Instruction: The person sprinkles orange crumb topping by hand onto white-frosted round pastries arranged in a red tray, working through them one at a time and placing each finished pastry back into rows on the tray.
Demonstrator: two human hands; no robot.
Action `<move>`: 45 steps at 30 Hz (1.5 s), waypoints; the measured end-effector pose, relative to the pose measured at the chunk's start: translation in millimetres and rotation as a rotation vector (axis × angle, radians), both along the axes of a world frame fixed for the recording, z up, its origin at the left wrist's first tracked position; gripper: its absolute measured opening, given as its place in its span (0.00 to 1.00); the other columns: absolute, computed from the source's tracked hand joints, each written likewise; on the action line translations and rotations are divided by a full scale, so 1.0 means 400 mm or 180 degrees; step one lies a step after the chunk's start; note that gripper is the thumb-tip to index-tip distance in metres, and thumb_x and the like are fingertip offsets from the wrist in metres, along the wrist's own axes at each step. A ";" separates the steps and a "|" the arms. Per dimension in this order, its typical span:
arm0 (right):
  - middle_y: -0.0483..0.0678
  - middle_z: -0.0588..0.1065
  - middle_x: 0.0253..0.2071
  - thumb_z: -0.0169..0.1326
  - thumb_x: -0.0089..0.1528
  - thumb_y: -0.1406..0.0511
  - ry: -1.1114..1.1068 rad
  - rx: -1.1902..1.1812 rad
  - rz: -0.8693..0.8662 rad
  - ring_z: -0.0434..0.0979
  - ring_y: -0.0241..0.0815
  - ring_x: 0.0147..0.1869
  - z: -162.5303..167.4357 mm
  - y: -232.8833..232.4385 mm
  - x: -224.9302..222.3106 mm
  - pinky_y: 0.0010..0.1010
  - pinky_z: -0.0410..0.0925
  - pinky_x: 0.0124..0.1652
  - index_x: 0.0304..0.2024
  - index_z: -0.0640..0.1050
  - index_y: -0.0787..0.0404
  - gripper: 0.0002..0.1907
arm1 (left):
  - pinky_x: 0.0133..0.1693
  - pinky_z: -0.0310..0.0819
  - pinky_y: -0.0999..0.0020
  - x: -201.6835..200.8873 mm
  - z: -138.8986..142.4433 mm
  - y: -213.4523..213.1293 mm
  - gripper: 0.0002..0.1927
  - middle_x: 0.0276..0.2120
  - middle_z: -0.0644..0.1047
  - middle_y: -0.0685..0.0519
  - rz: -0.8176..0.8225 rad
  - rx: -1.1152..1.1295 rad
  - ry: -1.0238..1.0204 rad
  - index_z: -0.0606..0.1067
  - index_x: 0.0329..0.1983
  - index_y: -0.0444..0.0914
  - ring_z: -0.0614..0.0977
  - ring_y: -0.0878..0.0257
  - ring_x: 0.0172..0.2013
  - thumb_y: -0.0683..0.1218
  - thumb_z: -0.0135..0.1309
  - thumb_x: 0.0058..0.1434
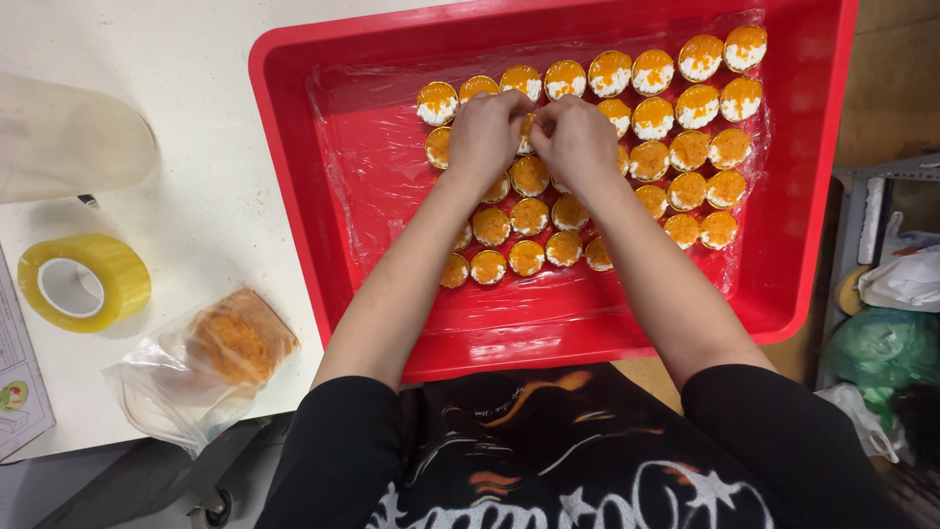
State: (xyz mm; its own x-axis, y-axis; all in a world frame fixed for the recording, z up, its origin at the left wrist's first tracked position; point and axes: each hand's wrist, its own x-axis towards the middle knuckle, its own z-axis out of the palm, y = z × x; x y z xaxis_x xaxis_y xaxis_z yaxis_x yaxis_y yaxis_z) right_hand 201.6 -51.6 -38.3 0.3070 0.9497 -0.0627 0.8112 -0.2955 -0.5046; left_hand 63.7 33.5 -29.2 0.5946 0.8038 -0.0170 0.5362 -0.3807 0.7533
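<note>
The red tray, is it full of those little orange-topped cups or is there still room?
Still room. The cups fill the upper right of the red tray; bare film shows at the left and front.

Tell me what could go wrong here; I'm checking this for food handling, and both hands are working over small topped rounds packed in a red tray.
The left hand and right hand pinch one round amid tightly packed rounds, so wrists or forearms could smear the neighbours' orange topping. The red tray seems to overhang the table edge near the person, so leaning on it might tip it. The wrinkled plastic film could snag and drag rounds.
</note>
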 end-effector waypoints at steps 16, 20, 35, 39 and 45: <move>0.48 0.79 0.37 0.62 0.58 0.64 0.0110 0.0078 0.0222 0.80 0.50 0.40 0.006 -0.004 0.031 0.42 0.72 0.39 0.38 0.86 0.55 0.07 | 0.50 0.73 0.56 -0.099 0.033 -0.050 0.09 0.41 0.82 0.50 0.0057 0.0167 -0.0252 0.81 0.42 0.39 0.80 0.51 0.45 0.40 0.61 0.58; 0.48 0.79 0.38 0.62 0.59 0.64 0.0059 0.0170 0.0132 0.80 0.50 0.40 0.010 -0.008 0.036 0.42 0.72 0.40 0.39 0.86 0.54 0.06 | 0.49 0.73 0.56 -0.104 0.040 -0.055 0.08 0.41 0.82 0.49 0.0004 0.0287 -0.0225 0.81 0.42 0.39 0.79 0.50 0.44 0.40 0.61 0.59; 0.49 0.79 0.36 0.63 0.60 0.60 -0.0142 -0.0116 0.0365 0.79 0.52 0.41 0.037 0.047 0.039 0.45 0.71 0.40 0.37 0.86 0.55 0.07 | 0.51 0.73 0.57 -0.156 0.086 -0.111 0.07 0.43 0.82 0.50 0.0104 -0.0024 -0.0448 0.81 0.43 0.39 0.80 0.51 0.46 0.44 0.60 0.63; 0.51 0.80 0.36 0.62 0.60 0.63 -0.0285 -0.0046 0.0411 0.80 0.52 0.40 0.044 0.057 0.026 0.43 0.72 0.41 0.34 0.85 0.58 0.06 | 0.52 0.73 0.58 -0.195 0.097 -0.132 0.08 0.43 0.81 0.49 0.0176 -0.0049 -0.0577 0.81 0.45 0.38 0.80 0.51 0.47 0.44 0.59 0.63; 0.41 0.81 0.36 0.61 0.65 0.63 0.2203 0.0360 -0.0127 0.79 0.30 0.40 0.191 -0.036 0.029 0.23 0.71 0.40 0.39 0.82 0.64 0.09 | 0.43 0.75 0.64 -0.326 0.112 -0.191 0.08 0.39 0.82 0.50 0.0487 -0.0182 -0.0724 0.81 0.44 0.38 0.82 0.57 0.39 0.44 0.60 0.63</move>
State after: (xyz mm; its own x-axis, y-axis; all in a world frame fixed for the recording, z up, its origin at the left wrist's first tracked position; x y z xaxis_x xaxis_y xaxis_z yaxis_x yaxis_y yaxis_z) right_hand 213.3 -66.1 38.0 0.2668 0.9508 -0.1577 0.2820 -0.2335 -0.9306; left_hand -66.7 -42.9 15.7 0.4600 0.8862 0.0551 0.3989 -0.2617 0.8789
